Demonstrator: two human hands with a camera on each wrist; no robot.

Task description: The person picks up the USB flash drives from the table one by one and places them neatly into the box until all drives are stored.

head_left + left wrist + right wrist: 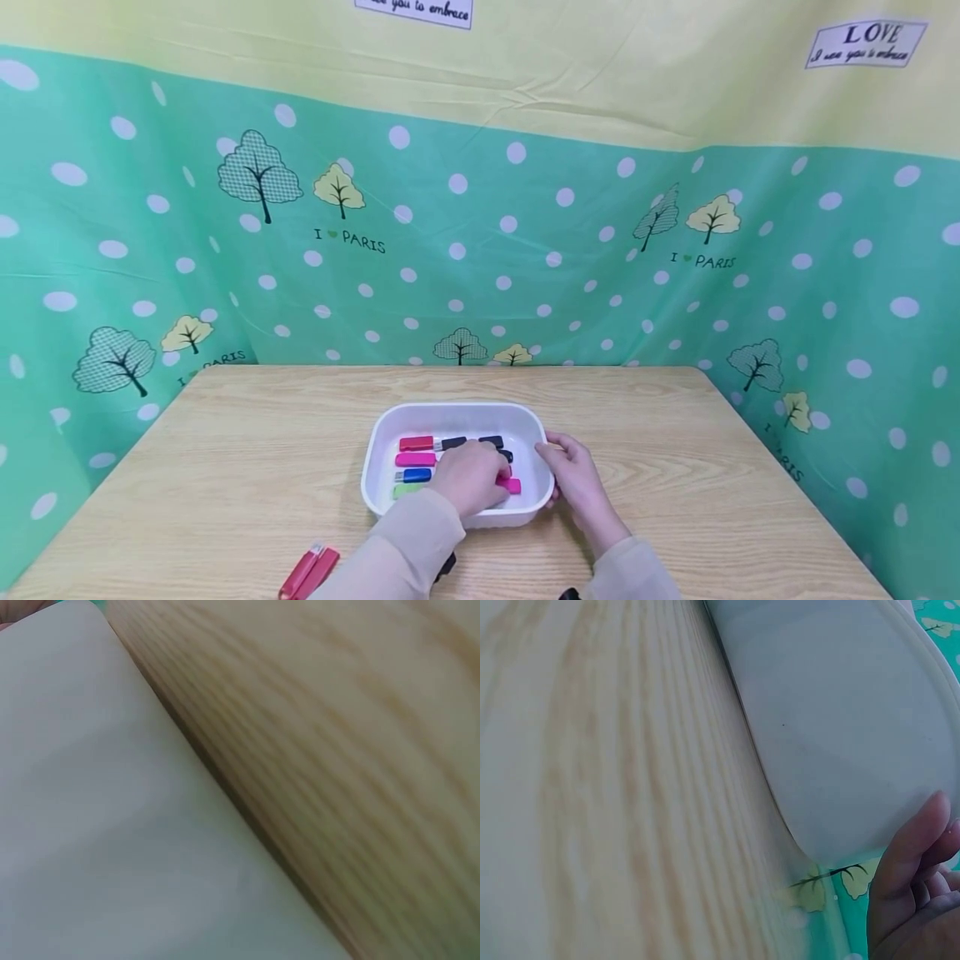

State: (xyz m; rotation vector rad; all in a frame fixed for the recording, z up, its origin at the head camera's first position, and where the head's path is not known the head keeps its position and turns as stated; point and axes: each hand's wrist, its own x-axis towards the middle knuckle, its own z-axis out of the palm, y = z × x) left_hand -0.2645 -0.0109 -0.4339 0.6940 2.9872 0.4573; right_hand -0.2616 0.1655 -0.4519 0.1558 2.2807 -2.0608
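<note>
A white plastic basin (457,518) stands on the table with several USB flash drives in it. My left hand (472,477) reaches inside, fingers curled down at a pink USB flash drive (513,486) whose end sticks out beside them; the fingertips are mostly hidden. At the basin's right end, my right hand (576,475) grips the rim, thumb on top and fingers outside. To the left lie a red flash drive (416,443), another pink one (415,459), a blue one (417,475) and a green one (406,491). Black flash drives (491,441) lie further right.
Two red flash drives (309,572) lie side by side on the wooden table (247,467), near its front edge, left of my left sleeve (405,542). A green and yellow printed curtain (480,217) hangs behind the table and along both sides.
</note>
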